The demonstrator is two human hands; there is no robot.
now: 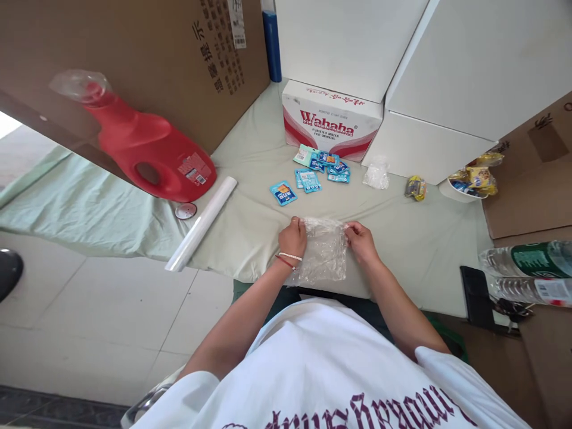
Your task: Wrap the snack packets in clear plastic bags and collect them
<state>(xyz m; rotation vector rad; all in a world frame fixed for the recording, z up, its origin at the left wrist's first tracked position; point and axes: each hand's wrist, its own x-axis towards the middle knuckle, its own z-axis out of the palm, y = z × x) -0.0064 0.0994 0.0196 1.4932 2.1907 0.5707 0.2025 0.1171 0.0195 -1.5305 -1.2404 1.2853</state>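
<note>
A clear plastic bag point(324, 256) lies spread near the front edge of the cloth-covered table, its gathered upper edge toward the boxes. My left hand point(292, 238) pinches its upper left corner. At the upper right corner, the fingers of my right hand point(361, 241) are closed on the same bag. Just beyond my left hand lies a blue snack packet point(283, 193). Several more blue packets point(308, 180) form a loose pile farther back. To the right of the pile sits a crumpled clear plastic piece point(376, 174).
A red jug point(152, 149) and a clear film roll point(203, 223) lie at left. Behind stands a Wahaha box point(330, 122). At right are a yellow packet point(416, 187), a white bowl point(458, 192) of snacks, water bottles point(536, 260) and a black phone point(476, 295).
</note>
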